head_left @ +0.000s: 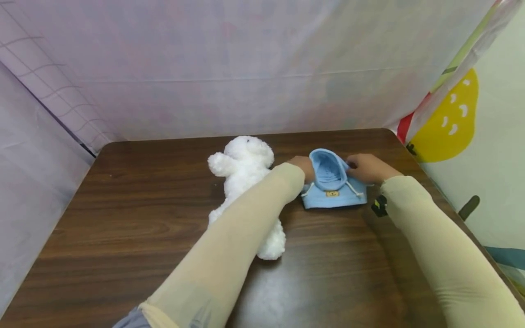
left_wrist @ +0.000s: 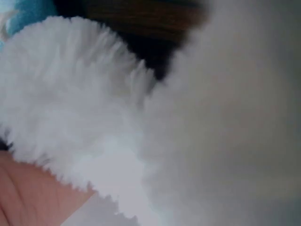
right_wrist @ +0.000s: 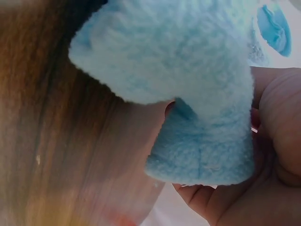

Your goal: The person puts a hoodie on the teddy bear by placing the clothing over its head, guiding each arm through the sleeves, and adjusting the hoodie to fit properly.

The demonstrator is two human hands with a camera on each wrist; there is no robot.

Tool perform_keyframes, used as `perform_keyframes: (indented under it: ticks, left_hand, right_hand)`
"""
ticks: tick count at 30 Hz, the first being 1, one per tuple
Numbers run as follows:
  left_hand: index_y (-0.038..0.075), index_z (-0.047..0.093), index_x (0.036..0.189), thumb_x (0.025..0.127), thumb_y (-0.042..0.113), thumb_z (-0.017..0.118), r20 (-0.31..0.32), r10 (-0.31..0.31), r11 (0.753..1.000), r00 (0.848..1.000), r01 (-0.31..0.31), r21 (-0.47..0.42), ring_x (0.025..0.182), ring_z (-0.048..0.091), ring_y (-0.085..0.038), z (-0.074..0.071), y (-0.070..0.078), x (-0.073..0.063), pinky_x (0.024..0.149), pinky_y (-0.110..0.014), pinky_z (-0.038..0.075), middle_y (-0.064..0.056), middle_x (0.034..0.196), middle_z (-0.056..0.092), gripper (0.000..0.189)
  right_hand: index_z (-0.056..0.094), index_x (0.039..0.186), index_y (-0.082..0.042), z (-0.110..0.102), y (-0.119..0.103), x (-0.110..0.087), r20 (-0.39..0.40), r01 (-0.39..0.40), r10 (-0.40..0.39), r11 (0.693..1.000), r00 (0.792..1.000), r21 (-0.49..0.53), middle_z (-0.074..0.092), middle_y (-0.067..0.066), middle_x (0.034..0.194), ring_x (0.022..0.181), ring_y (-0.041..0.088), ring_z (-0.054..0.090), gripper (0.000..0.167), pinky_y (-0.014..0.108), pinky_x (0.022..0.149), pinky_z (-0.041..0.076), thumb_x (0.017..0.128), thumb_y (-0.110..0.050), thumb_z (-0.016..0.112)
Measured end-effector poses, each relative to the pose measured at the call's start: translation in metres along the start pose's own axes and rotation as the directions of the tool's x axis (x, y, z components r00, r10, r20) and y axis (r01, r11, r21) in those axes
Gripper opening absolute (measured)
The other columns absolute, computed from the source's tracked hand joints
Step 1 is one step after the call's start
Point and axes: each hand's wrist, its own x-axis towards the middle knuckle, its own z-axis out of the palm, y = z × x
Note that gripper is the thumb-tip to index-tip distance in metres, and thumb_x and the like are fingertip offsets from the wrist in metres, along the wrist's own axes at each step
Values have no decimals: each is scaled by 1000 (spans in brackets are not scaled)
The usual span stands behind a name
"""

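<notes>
A small light-blue hoodie (head_left: 334, 199) with white drawstrings and a small yellowish patch lies on the table, its hood standing up with the opening toward me. My right hand (head_left: 371, 167) grips its right side; in the right wrist view the fingers curl around a fuzzy sleeve (right_wrist: 202, 146). At the hoodie's left side is my left hand (head_left: 302, 165), its fingers hidden behind the hood, so I cannot tell how they hold it. A white plush animal (head_left: 246, 175) lies just left, partly under my left forearm. White plush fur (left_wrist: 75, 84) fills most of the left wrist view.
The brown wooden table (head_left: 135, 205) extends left and toward me. A pale curtain (head_left: 229, 77) hangs along its back edge. On the right is a white cloth with a yellow fruit print (head_left: 451, 118), and a dark handle-like piece (head_left: 469, 207) sits by the table's right edge.
</notes>
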Motion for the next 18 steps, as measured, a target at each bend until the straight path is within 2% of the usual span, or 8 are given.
perform_keyframes:
  ticks: [2, 5, 11, 15, 18]
  left_hand:
    - [14, 72, 97, 92, 19, 56, -35, 8, 999, 999, -10, -38, 99, 60, -13, -2, 0, 1, 86, -26, 49, 0, 115, 67, 17]
    - [14, 70, 94, 93, 13, 54, -68, 44, 998, 997, -48, -49, 92, 59, -14, -7, 1, -2, 81, -26, 49, -1, 109, 67, 16]
    - [12, 57, 77, 92, 7, 54, -112, 83, 994, 990, -91, -61, 79, 54, -16, -22, 6, -20, 69, -27, 48, -3, 91, 62, 16]
    - [14, 49, 74, 96, 11, 52, -136, 95, 989, 986, -109, -99, 67, 46, -14, -34, 6, -29, 63, -27, 45, -1, 74, 48, 23]
    - [13, 46, 71, 100, 12, 50, -145, 105, 982, 984, -125, -139, 56, 34, -12, -47, 2, -35, 53, -26, 39, 0, 65, 36, 28]
  right_hand:
    - [64, 114, 3, -1, 2, 0, -13, 1, -1, 1000, 1000, 0, 65, 20, 105, 93, 34, 61, 22, 53, 81, 51, 99, -12, 55]
    - [64, 113, 2, -2, 5, 0, -22, 16, -16, 1000, 1000, -7, 65, 20, 104, 91, 34, 60, 22, 53, 80, 51, 99, -12, 55]
    - [61, 122, 4, -6, 8, 1, -32, 30, -31, 999, 999, -11, 64, 24, 112, 98, 38, 60, 29, 60, 87, 48, 100, -14, 55]
    - [60, 121, 6, -12, 7, 1, -83, 66, -68, 997, 994, -34, 63, 27, 111, 97, 40, 59, 29, 63, 90, 45, 99, -12, 55]
    - [61, 112, 5, -20, 4, -1, -141, 108, -116, 992, 983, -59, 64, 23, 101, 88, 37, 58, 22, 60, 87, 47, 98, -12, 56]
